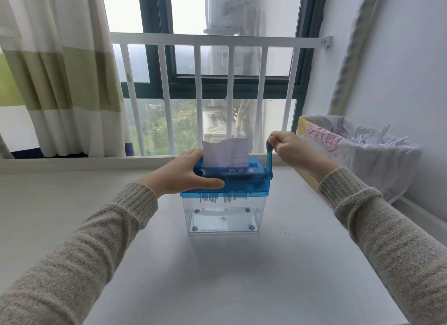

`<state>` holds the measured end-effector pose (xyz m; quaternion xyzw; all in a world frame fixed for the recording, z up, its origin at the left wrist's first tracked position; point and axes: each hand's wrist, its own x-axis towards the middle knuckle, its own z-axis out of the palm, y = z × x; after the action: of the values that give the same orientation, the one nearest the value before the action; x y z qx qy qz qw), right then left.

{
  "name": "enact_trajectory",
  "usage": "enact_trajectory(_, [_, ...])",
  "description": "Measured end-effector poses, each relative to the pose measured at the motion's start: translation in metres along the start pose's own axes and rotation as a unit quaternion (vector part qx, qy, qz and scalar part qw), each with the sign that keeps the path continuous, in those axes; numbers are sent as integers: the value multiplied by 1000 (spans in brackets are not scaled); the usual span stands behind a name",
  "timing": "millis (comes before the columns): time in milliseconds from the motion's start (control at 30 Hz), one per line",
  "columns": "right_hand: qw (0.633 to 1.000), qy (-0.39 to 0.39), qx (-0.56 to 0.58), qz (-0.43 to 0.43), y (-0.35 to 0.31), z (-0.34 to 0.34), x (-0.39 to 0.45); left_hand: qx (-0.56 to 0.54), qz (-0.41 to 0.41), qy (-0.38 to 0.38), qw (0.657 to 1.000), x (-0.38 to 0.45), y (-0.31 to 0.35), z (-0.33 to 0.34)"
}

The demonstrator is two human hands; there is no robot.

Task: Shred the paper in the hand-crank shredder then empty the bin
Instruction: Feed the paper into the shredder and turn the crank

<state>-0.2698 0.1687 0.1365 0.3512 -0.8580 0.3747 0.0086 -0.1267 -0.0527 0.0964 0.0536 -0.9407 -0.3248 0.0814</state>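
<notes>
two hands are on a small blue shredder [232, 177] that stands on a white table [217, 276], near the far edge by the window.

the paper [226, 153] sticks straight up out of the slot in the blue top. it is just beside the left hand [186, 173], right behind the fingers. its top edge is wavy.

the left hand lies over the left end of the blue top. the thumb runs along the front and the fingers curl over the back, so the hand grips the top.

the right hand [290, 147] is up at the right side of the shredder. its fingers are curled tight around the knob of the blue crank [269, 159]. the crank arm points up.

under the blue top is the clear bin [223, 213]. thin strips [222, 197] of paper hang down from the top into the bin. the floor of the bin shows through.

both arms wear grey knit sleeves [101, 252].

to the right, past the table, stands a trash bag [358, 155] with paper strips inside. a striped curtain [60, 70] hangs on the left, and white bars [198, 95] cross the window.
</notes>
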Motion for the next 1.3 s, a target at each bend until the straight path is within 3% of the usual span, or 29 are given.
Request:
enact_trajectory(400, [998, -40, 42, -4, 0, -2, 5, -6, -3, -2, 1000, 1, -1, 0])
enact_trajectory(867, [992, -62, 84, 73, 19, 16, 19, -2, 0, 0, 1000, 1, 0, 0])
enact_trajectory(1067, [979, 37, 200, 23, 35, 30, 11, 8, -5, 2, 1000, 0, 1, 1])
enact_trajectory(1300, [976, 72, 207, -10, 42, 40, 10, 11, -9, 1, 1000, 0, 2, 0])
